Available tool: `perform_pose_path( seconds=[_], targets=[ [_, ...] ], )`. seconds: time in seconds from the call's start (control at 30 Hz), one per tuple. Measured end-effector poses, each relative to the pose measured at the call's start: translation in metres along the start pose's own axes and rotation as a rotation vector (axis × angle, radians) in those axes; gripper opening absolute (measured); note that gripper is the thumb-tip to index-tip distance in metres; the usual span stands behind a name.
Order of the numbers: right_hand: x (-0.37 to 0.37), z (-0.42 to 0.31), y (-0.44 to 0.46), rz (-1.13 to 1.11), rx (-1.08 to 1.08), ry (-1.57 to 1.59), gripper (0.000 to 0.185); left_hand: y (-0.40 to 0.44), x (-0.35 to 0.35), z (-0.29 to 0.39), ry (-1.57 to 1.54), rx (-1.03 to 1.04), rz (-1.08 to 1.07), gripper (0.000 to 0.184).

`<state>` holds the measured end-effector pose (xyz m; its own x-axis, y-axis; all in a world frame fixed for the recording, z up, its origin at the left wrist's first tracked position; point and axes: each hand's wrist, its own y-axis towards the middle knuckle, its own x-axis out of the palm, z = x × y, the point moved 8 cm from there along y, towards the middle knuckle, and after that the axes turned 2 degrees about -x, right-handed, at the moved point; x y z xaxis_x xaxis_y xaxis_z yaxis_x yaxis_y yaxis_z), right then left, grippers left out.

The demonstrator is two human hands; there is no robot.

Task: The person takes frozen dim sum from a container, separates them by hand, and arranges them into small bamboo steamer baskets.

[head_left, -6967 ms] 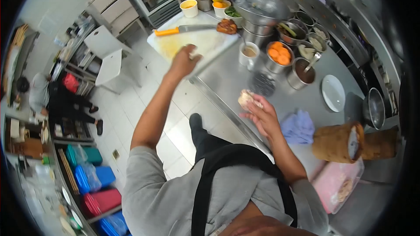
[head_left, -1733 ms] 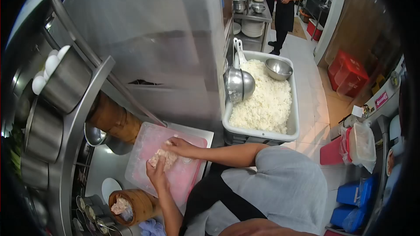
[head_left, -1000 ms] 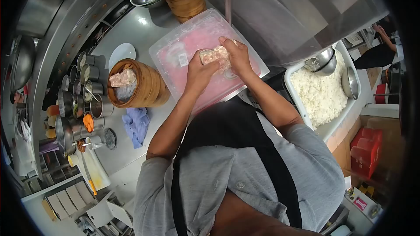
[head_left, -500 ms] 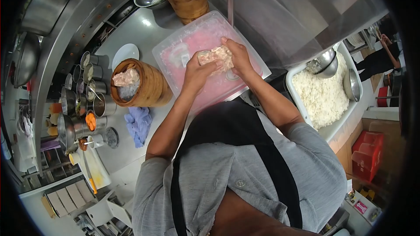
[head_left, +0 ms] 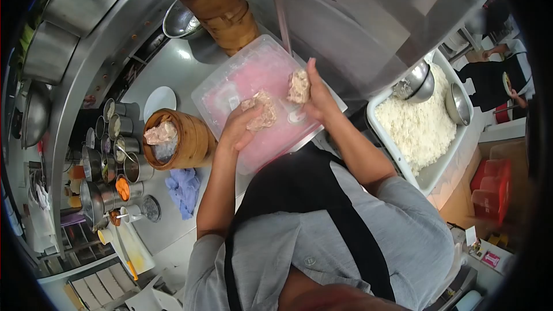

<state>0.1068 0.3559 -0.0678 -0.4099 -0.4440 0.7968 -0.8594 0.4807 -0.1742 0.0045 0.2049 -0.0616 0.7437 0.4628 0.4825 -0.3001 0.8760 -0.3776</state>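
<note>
Steel tabletop: clear-and-pink plastic bin on top, round brown bamboo steamer just L. L hand, nearer steamer, curled on larger ragged pale-pink lump; R hand, thumb up, loosely holding smaller pale-pink lump. Both lumps over bin, betw. hands; long axes approx. fore-aft, smaller one farther from body. No clear front end.

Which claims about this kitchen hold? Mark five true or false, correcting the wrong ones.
1. The left hand holds a pale lump; the right hand holds a second lump. True.
2. The blue cloth lies inside a wooden container. False: the blue cloth lies on the metal counter.
3. The orange-handled knife lies on the cutting board. True.
4. The white tub is empty. False: white grains lie in the white tub.
5. The orange slices sit in a metal pot. True.
</note>
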Motion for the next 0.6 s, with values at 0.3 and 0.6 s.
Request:
perform_pose_path(
  seconds=[0.3, 0.6],
  targets=[
    [0.025, -0.009, -0.022, -0.001, -0.125, 0.077, 0.040, -0.024, 0.118, 0.057, 1.326, 0.807, 0.176, 0.069],
    [0.070, -0.043, -0.067, -0.254, -0.196, -0.785, 0.048, -0.032, 0.091, 0.073, 0.873, 0.445, -0.025, 0.045]
  ],
)
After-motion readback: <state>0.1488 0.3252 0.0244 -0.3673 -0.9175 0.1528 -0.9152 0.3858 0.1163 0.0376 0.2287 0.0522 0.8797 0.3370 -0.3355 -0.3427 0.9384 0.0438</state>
